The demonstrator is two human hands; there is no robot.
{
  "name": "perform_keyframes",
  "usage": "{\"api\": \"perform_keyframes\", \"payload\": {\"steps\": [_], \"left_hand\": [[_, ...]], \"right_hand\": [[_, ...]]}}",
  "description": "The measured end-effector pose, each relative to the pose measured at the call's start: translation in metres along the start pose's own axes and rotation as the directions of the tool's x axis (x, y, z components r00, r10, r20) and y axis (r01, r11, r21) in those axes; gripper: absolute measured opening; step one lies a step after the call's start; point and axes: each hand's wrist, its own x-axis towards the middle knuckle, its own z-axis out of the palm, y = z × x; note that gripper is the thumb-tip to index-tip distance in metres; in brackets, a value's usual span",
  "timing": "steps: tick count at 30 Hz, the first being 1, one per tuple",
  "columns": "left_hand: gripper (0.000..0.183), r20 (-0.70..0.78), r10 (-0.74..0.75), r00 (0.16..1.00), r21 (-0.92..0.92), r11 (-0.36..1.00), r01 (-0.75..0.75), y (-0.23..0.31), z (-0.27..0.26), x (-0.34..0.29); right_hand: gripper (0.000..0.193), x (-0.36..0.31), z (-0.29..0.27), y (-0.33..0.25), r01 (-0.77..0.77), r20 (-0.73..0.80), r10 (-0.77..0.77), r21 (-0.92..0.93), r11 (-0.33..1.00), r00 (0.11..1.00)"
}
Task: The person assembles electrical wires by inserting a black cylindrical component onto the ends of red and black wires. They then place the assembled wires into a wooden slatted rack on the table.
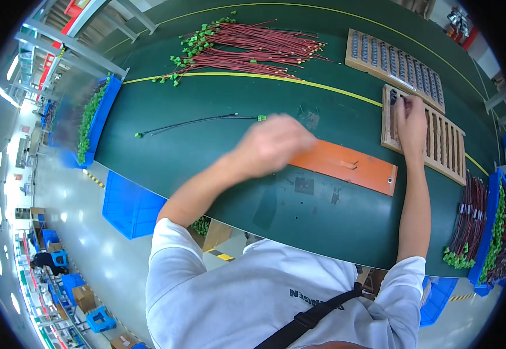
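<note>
Over the slotted wooden tray (387,125) at bench right, I have the right hand (414,119), fingers bent and drawn together at the tray's top-left corner, right by a dark part (394,95). Can't tell from here if the fingertips grip it or only touch it.

Left hand (271,142) is motion-blurred at the left end of the orange board (337,160); fingers look curled in, but I can't confirm how far, whether they hold anything, or whether they touch the board. Board lies flat, slightly tilted, between the two hands, small dark fitting (351,166) on its face, hole near the right end.

Just left of the left hand I see a dark cable (192,123) laid across the bench (334,230), green connectors (262,118) at its ends.

Further out: second wooden tray (375,74) behind the first, rows of dark parts in it. Big spread of red wires (259,49) at the far side, green ends mostly left, beyond and partly across a yellow line (323,85).

Bench left: blue bin (106,116) with green connectors. Bench right: wire bundle (467,224) beside another blue bin (488,232). Blue tub (131,203) sits below the bench's left edge
</note>
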Motion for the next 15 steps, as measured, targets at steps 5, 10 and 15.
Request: {"api": "perform_keyframes", "payload": {"steps": [5,10,15], "left_hand": [[0.025,0.192,-0.521,0.832,0.662,0.694,0.282,-0.064,-0.091,-0.041],[0.025,0.207,-0.746,0.633,0.759,0.53,0.377,-0.077,-0.104,-0.069],[0.03,0.196,-0.645,0.739,0.801,0.54,0.259,-0.124,-0.097,-0.046]], "right_hand": [[0.029,-0.001,0.0,0.017,-0.067,-0.008,0.068,0.117,0.991,0.998],[0.028,-0.003,-0.001,0.008,-0.018,0.053,0.015,0.041,0.999,0.998],[0.028,-0.002,-0.002,0.008,-0.012,0.051,0.01,0.029,1.0,0.999]]}}
